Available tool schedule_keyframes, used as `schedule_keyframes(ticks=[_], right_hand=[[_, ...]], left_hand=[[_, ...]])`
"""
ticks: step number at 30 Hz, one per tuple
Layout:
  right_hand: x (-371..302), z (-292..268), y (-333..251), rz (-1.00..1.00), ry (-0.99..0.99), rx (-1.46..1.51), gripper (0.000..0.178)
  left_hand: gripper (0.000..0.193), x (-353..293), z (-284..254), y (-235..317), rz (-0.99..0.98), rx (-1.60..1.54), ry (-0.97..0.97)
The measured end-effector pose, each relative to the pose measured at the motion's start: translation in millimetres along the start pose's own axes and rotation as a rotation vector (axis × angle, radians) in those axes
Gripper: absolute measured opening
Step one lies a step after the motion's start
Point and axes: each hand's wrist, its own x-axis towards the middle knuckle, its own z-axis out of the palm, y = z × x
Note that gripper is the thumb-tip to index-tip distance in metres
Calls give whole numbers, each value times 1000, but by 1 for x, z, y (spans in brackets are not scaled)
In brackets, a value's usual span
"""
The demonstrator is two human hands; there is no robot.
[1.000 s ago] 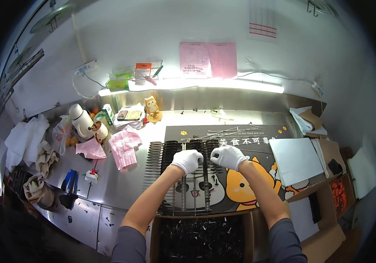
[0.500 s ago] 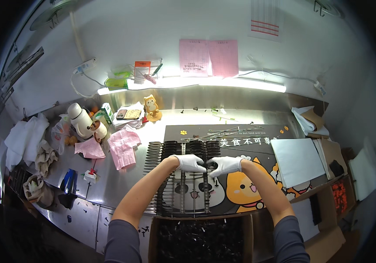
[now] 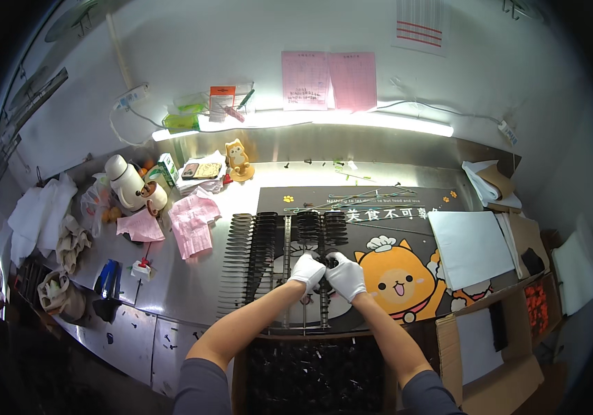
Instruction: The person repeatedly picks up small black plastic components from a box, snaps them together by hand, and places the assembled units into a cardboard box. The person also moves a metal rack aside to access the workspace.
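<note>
Taking the clock from my hands, 12 being the far side of the desk [image 3: 193,297], I see clutter nearly all round. A carton [image 3: 390,377] of small dark parts sits close at 6 and another open carton [image 3: 450,353] at 4. A white pad [image 3: 468,252] lies at 3, over the mat's [image 3: 417,234] edge. Thin metal rods [image 3: 372,198] lie crosswise at 1, a cat figurine [image 3: 238,159] stands toward 11, and a pink cloth [image 3: 195,221] and white flask [image 3: 125,185] are at 10. What blocks my view most is the white gloves, which cover part of the rack [image 3: 287,273].

That rack of dark blade-like pieces lies flat on the mat, under my hands and out toward 9. Its rows run lengthwise from 12 to 6; the outermost pieces on the 9 side lie across that axis, tips toward 9.

The left hand [image 3: 306,270] and right hand [image 3: 346,278] nearly meet above the rack's 3 o'clock side, fingers curled in. Something dark shows between them; I can't tell whether either grips it.
</note>
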Motion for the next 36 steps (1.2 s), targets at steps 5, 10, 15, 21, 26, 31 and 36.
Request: schedule_keyframes(ticks=[5,10,15,21,26,31,36], right_hand=[[1,-20,10,517,-347,936,21],[-40,-65,-13,300,-569,773,30],[-94,-81,-43,177,-933,296,33],[-146,-57,-40,300,-1046,299,37],[-182,-25,-27,171,-774,-108,34],[-209,-4,10,-166,-487,-454,34],[-210,-35,5,281,-725,170,34]], left_hand=[[17,-31,-3,26,7,-454,-71],[32,-67,-23,10,811,416,-98],[41,-142,-39,-18,359,595,-420],[41,-182,-34,-103,367,462,-358],[34,-180,-9,-168,-60,54,-377],[35,-186,15,-204,-318,-179,-471],[43,-192,-8,-176,372,388,-193]])
